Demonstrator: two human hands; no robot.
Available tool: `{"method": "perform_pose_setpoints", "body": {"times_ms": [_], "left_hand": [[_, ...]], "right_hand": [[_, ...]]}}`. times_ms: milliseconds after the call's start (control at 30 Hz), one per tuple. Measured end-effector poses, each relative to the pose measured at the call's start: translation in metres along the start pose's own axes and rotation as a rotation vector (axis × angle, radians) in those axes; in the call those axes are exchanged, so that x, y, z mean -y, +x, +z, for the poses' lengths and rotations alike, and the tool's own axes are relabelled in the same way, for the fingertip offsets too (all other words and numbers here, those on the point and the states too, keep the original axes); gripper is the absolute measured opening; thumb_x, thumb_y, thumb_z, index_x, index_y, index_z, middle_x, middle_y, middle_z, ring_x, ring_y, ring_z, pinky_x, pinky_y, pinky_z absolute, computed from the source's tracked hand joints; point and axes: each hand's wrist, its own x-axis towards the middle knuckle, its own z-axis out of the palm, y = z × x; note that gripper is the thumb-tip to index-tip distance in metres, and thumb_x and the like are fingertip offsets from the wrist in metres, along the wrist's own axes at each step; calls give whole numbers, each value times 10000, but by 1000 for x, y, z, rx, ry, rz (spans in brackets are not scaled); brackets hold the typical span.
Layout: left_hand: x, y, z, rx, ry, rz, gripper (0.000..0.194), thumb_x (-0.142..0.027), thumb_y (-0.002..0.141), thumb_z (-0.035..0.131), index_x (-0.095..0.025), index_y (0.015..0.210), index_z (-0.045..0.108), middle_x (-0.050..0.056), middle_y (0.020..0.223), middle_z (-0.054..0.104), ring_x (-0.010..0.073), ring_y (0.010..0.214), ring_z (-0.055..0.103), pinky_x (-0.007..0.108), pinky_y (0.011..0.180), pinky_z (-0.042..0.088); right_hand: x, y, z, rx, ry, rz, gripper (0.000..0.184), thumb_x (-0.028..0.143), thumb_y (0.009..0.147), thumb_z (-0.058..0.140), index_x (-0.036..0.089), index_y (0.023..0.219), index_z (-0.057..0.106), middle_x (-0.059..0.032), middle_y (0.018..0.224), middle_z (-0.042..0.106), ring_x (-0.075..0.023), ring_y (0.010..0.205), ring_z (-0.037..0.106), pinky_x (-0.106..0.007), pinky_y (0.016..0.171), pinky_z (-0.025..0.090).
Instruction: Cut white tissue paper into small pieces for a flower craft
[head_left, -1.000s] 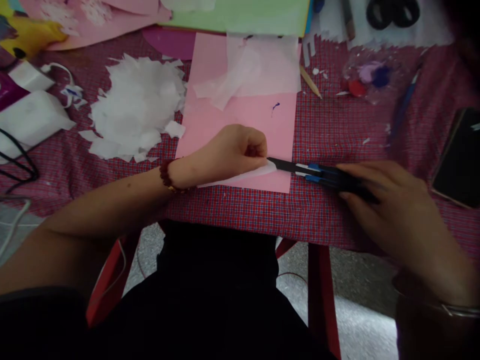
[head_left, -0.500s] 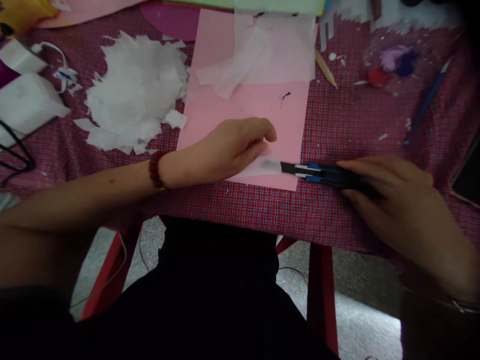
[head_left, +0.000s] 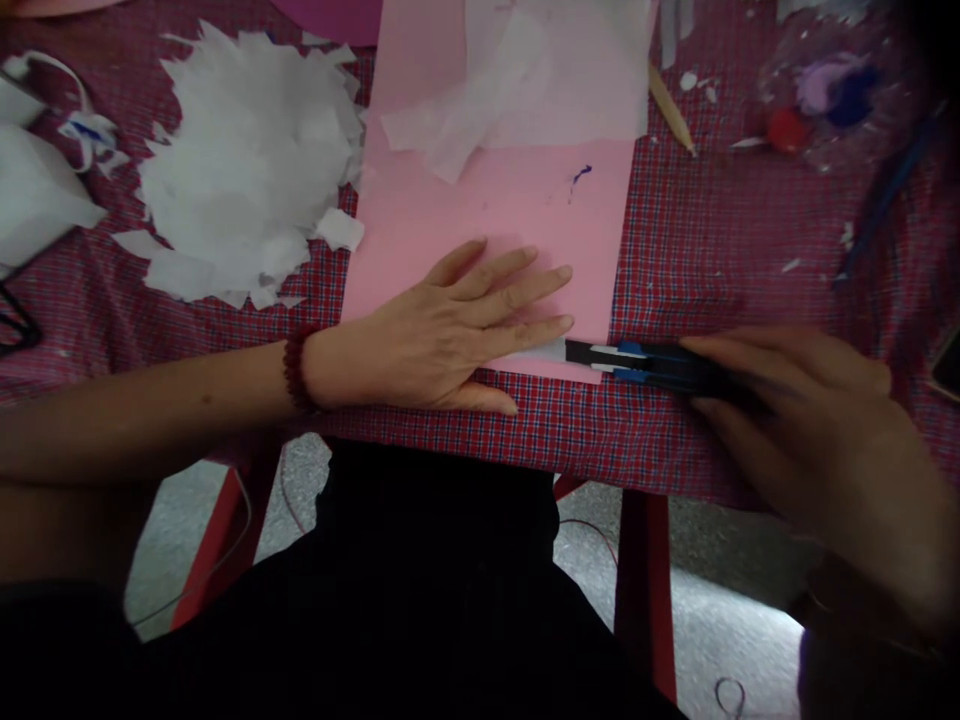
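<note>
1. Although my feed is dim, I can see the left hand [head_left: 442, 335] lying flat, grip spread, across the pink sheet [head_left: 480, 205] and over most of a white paper strip [head_left: 546, 350].
2. On my other side, the right hand [head_left: 832, 420] has its grip wrapped around the utility knife [head_left: 660, 367]; the fingers hide the handle's far end.
3. The knife's dark blade [head_left: 579, 352] meets the strip's right end near the sheet's lower right corner (whether it slips beneath the paper, I can't tell).
4. Left of the sheet, a scrap heap [head_left: 240, 165] sits on the counter [head_left: 675, 240], its layers blurring together.
5. My right frame edge crops a dark object [head_left: 948, 368] that I cannot identify.
</note>
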Motion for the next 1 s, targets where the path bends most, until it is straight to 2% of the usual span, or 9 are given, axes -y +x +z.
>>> {"method": "perform_pose_setpoints", "body": {"times_ms": [167,300,500,567,733,1000], "left_hand": [[-1,1,-4,51,-22,-20,688,-635,976,458,-244,1538,396,143,1695,166,349,1562,105,523,1235,0],[-4,2,-4,56,-16,-68,698,-630,948,535,-266,1531,415,138,1689,192,355,1557,140,525,1239,31],[-5,2,5,-2,-1,-85,722,-671,912,565,-280,1507,442,108,1680,236,346,1552,181,552,1239,73],[-3,1,8,-45,13,-65,723,-683,907,561,-290,1503,446,101,1678,244,355,1544,205,566,1239,96],[-1,0,13,-96,58,-22,706,-674,937,512,-262,1504,437,130,1660,281,391,1515,263,624,1211,169],[1,-1,14,-105,84,15,733,-674,935,509,-252,1525,397,141,1649,308,385,1509,281,627,1211,171]], "right_hand": [[2,-9,0,-9,-10,31,323,292,967,592,277,1288,623,-109,1139,698,-311,1012,677,-482,872,517],[14,-25,-2,11,-15,85,373,295,953,625,326,1323,596,-90,1145,688,-315,995,676,-484,850,502],[36,-56,0,17,-42,118,649,256,933,657,427,1509,411,-67,1112,684,-312,948,678,-456,777,505],[38,-66,2,-13,-30,139,680,266,933,662,455,1525,386,-60,1110,686,-316,936,682,-458,774,503],[39,-76,6,-41,-21,160,662,263,925,676,436,1512,422,-82,1093,687,-342,895,678,-498,786,492],[38,-61,5,-46,5,121,498,261,937,655,328,1415,531,-122,1114,690,-351,941,686,-496,786,501]]}}
